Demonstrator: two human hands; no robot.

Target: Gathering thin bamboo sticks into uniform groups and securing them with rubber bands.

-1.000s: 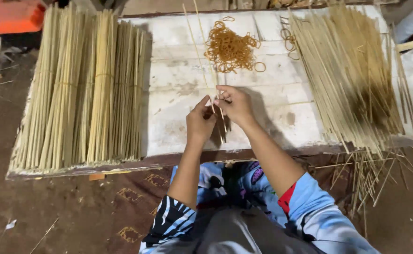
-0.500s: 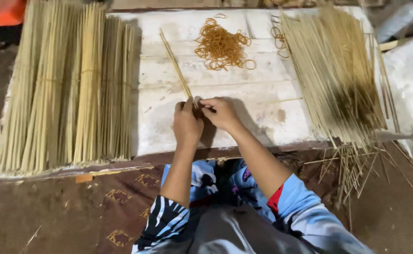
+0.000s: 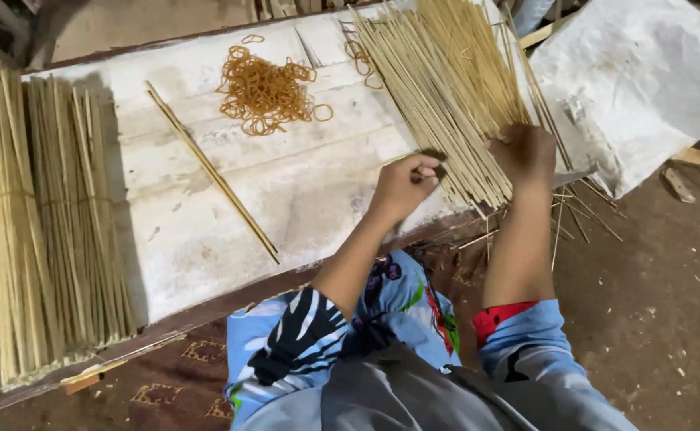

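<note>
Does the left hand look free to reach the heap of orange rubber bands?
Probably yes: the left hand rests at the loose pale sticks, and only bare white board lies between it and the orange rubber bands.

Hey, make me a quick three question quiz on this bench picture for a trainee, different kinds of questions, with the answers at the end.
1. True or false: the heap of orange rubber bands lies at the far side of the white wooden bench.
2. Which hand rests on top of the loose pile of thin pale bamboo sticks? A. left hand B. right hand
3. Fill in: the small bound bundle of sticks lies alone between the tied stick bundles and the ____ pile.

Key: 1 true; 2 B; 3 loose.
</note>
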